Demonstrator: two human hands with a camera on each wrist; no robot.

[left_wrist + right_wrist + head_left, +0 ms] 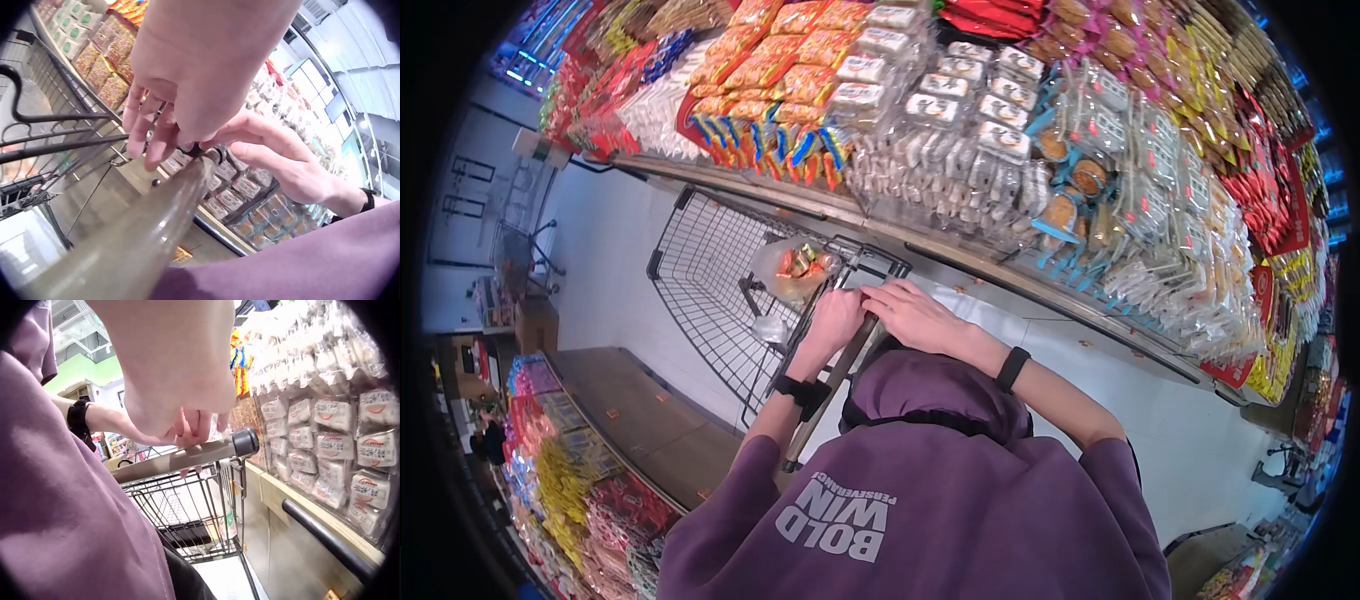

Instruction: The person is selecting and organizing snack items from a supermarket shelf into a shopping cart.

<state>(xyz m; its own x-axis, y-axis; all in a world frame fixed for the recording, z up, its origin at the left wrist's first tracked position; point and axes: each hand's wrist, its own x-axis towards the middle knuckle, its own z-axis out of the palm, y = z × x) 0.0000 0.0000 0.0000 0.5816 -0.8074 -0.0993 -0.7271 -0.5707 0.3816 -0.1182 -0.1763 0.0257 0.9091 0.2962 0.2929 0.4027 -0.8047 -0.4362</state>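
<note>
2 hands meet near the end of the shopping cart's handle (178,459), at the side by the snack display (960,130). The left hand (835,320) is clamped on the handle, its fingers bent over the bar; the right hand (915,315) lies against it with its fingers extended and relaxed, touching the left one. Each wrist wears 1 black band. The wire shopping cart (710,270) stands alongside the display's edge, and in its basket, near the handle, lies 1 clear plastic bag (775,275) holding what appear to be red and orange packets. A smaller clear package (770,329) lies near it. The display carries rows of white-labelled packs (334,415) beside orange packets (775,55). The purple shirt (990,500) reads "BOLD WIN PERSEVERANCE".
</note>
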